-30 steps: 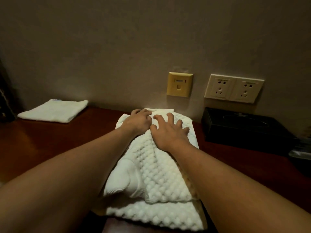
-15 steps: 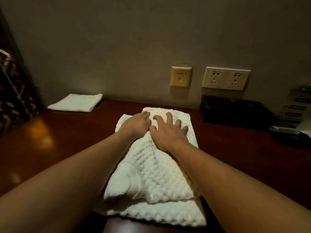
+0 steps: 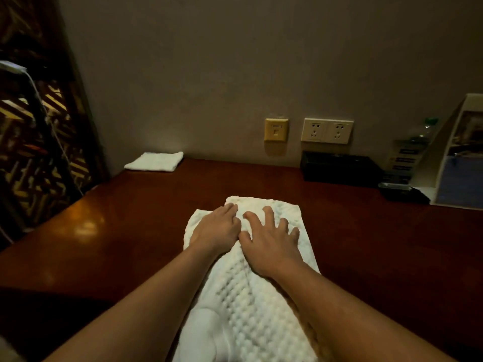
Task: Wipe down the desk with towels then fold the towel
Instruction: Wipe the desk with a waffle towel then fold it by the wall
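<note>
A white waffle-textured towel (image 3: pixel 248 304) lies lengthwise on the dark red-brown desk (image 3: pixel 130 231), running from the near edge toward the middle. My left hand (image 3: pixel 217 228) presses flat on its far left part, fingers together and straight. My right hand (image 3: pixel 269 241) presses beside it on the far right part, fingers spread. The two hands touch at the thumbs. My forearms hide the towel's near sides.
A second white towel (image 3: pixel 154 161), folded, lies at the desk's far left corner by the wall. A black box (image 3: pixel 339 169) sits under the wall sockets (image 3: pixel 326 130). A white stand with bottles (image 3: pixel 449 158) is at the far right. A patterned panel (image 3: pixel 39 142) borders the left side.
Both hands and the towel under them have slid back toward me, away from the wall. The view has pulled back and shows more of the desk.
</note>
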Available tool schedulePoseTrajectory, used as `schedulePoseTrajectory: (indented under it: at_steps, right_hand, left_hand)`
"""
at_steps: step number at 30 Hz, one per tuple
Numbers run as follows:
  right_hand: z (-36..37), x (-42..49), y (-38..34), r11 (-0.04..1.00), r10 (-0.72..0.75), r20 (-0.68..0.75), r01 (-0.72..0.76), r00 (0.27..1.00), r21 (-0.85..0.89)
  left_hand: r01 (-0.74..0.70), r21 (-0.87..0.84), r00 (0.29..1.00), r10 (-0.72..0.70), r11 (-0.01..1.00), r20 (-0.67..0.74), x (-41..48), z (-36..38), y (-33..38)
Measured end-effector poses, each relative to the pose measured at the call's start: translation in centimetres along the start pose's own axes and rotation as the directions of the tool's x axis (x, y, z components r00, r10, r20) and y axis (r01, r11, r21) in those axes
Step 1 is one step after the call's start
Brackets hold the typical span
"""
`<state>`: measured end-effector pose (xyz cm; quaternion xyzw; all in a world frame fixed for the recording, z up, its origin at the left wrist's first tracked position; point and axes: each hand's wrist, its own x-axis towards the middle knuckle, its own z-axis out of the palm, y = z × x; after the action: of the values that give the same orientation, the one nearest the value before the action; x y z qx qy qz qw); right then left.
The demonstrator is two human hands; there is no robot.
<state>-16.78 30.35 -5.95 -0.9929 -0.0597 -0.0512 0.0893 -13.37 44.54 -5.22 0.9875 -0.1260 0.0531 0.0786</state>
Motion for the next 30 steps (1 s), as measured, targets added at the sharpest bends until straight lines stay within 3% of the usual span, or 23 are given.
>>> schedulePoseTrajectory:
  at_steps: [6,13,30]
  right_hand:
    - [-0.6,-3.2,-0.8,1.000,0.005,0.015,-0.005,1.000,0.008]
    - [-0.4,-0.5,-1.4,1.000,0.007,-0.004,-0.007,1.000,0.015]
    - [3.0,22.9,-2.6,0.999,0.045,-0.034,-0.045,0.998,0.012]
  left_hand:
    - [0.040,-0.081,0.999,-0.039,0.996,0.006,-2.7,0.1,0.3]
    - [0.104,-0.182,0.995,-0.102,0.978,0.019,0.0,0.2,-1.1]
    - [0.148,-0.215,0.988,-0.135,0.965,0.075,21.3,1.1,-10.5]
